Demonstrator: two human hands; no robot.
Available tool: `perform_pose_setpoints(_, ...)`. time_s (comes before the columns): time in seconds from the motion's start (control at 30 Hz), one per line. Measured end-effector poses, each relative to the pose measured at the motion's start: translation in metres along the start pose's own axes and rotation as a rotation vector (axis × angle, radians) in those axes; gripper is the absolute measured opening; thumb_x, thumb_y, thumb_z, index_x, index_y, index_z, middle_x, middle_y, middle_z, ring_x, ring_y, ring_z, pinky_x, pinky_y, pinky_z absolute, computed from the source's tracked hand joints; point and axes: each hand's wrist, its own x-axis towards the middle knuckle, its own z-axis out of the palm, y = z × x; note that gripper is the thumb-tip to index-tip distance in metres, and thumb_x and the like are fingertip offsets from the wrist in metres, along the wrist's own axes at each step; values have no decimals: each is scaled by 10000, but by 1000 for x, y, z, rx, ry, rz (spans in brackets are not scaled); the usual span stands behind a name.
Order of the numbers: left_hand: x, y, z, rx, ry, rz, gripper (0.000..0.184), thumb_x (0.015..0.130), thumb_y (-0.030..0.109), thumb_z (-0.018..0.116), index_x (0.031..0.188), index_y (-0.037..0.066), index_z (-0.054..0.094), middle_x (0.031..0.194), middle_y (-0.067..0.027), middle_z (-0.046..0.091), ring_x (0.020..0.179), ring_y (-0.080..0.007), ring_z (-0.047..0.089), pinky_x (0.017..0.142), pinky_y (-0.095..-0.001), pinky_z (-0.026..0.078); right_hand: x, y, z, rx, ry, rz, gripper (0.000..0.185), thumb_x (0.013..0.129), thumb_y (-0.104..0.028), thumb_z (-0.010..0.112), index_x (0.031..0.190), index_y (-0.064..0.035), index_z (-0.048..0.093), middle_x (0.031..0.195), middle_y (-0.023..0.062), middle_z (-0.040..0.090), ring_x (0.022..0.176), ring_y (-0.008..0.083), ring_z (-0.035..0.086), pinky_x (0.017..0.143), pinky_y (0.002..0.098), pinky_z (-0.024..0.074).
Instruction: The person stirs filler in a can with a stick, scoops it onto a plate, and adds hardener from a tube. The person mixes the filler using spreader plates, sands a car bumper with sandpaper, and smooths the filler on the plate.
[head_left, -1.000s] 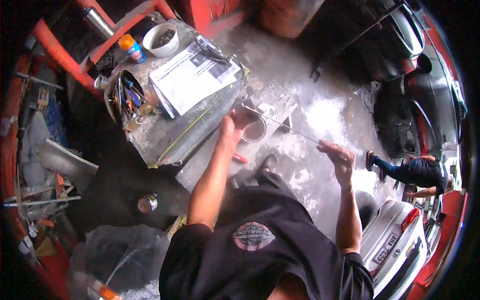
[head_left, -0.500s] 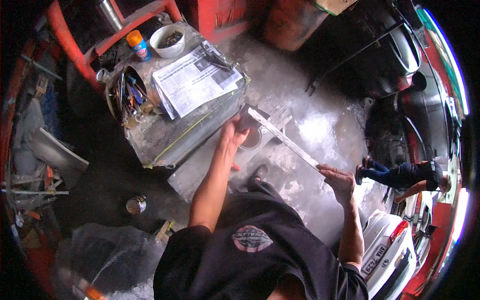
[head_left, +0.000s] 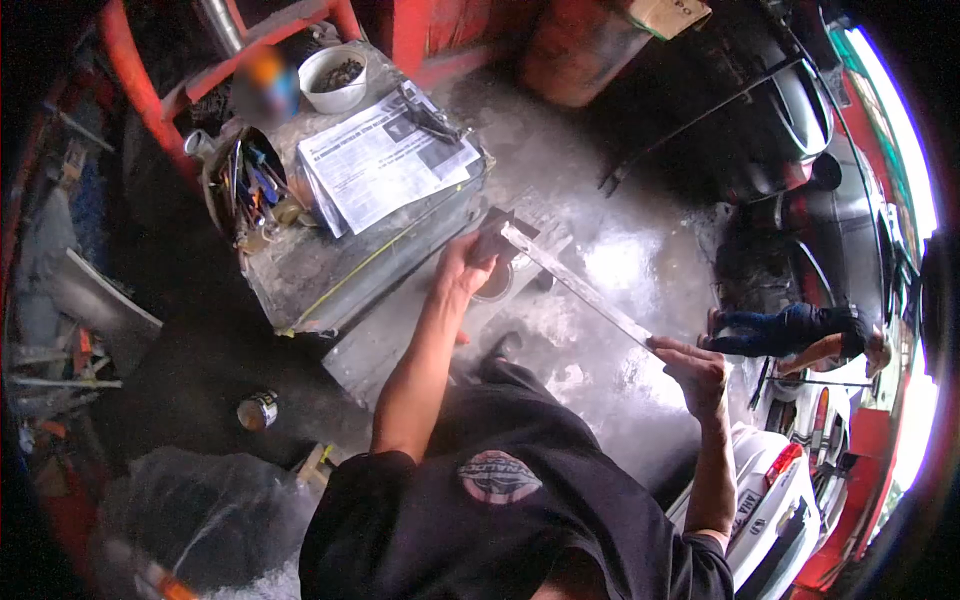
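My left hand (head_left: 465,268) is closed on a dark flat plate (head_left: 487,240), which it holds up above a low bench. My right hand (head_left: 693,372) grips one end of a long, flat stick (head_left: 585,289) with a pale coating. The stick's far end lies against the plate and has whitish material on it. Beneath the plate, an open round tin (head_left: 496,287) stands on the grey bench (head_left: 365,352), partly hidden by my left hand and the plate.
A box-like stand (head_left: 345,265) holds printed papers (head_left: 385,160), a white bowl of small dark pieces (head_left: 333,80) and a tool container (head_left: 250,180). A can (head_left: 258,410) is on the floor. Another person (head_left: 800,332) stands at right, near a white car part (head_left: 775,500).
My right hand has moved right, and more of the dark plate shows beyond the stick's tip. My left hand still holds the plate over the tin. The whole view has shifted slightly.
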Motion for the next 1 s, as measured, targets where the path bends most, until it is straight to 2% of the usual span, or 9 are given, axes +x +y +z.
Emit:
perform_pose_setpoints(0.27, 22, -2, -10, -64, -131, -83, 194, 979, 146, 697, 1110, 6, 721, 1060, -160, 759, 832, -335, 714, 599, -333, 627, 1, -11, -10, 58, 30, -23, 317, 893, 84, 714, 1162, -72, 778, 1228, 162, 761, 1115, 297, 754, 874, 356, 651)
perform_pose_setpoints(0.53, 14, -9, 0, -133, -134, -81, 179, 984, 119, 662, 1097, -5, 725, 1020, -159, 765, 778, -350, 722, 578, -336, 637, 3, -21, -20, 71, 56, -66, 324, 915, 62, 705, 1181, -109, 775, 1217, 153, 765, 1074, 293, 768, 825, 347, 664)
perform_pose_setpoints(0.6, 14, -9, 2, -146, -133, -66, 181, 986, 115, 654, 1097, -11, 724, 1015, -160, 766, 767, -352, 723, 579, -345, 642, 4, -22, -23, -34, 76, -187, 319, 910, 52, 711, 1175, -113, 775, 1197, 154, 771, 1039, 288, 777, 786, 340, 667)
perform_pose_setpoints(0.7, 26, -9, -6, -182, -244, -120, 199, 998, 112, 619, 1103, -22, 721, 996, -166, 769, 755, -349, 725, 579, -354, 648, 4, -27, -28, -46, 98, -178, 328, 892, 66, 714, 1159, -113, 780, 1171, 155, 778, 1013, 279, 784, 776, 332, 664)
perform_pose_setpoints(0.83, 19, -5, -5, -233, -327, -51, 224, 1013, 106, 570, 1112, -25, 722, 985, -171, 771, 745, -317, 733, 585, -347, 655, -1, -24, -30, -20, 150, -166, 326, 885, 91, 709, 1141, -95, 786, 1156, 156, 782, 992, 274, 789, 784, 327, 662)
perform_pose_setpoints(0.9, 17, -6, -2, -314, -421, -50, 221, 997, 104, 584, 1115, -21, 724, 1000, -177, 770, 758, -288, 739, 586, -345, 655, 0, -26, -26, -145, 302, -84, 127, 941, -41, 687, 1032, -14, 772, 1070, 167, 797, 904, 273, 794, 788, 359, 636)
perform_pose_setpoints(0.93, 15, -7, 1, -310, -421, -53, 221, 997, 104, 584, 1115, -21, 724, 1000, -177, 770, 758, -288, 739, 586, -345, 655, 1, -17, -17, 170, 394, -61, 219, 994, -146, 686, 1083, 46, 744, 1032, 211, 788, 896, 297, 788, 797, 380, 635)
perform_pose_setpoints(1.0, 12, -13, 8, -342, -388, 4, 203, 987, 93, 599, 1108, -14, 721, 980, -171, 763, 762, -279, 735, 580, -340, 650, -3, 17, 12, 704, 564, 42, 341, 1030, -226, 658, 1168, 83, 701, 1010, 236, 771, 878, 329, 779, 788, 388, 635)
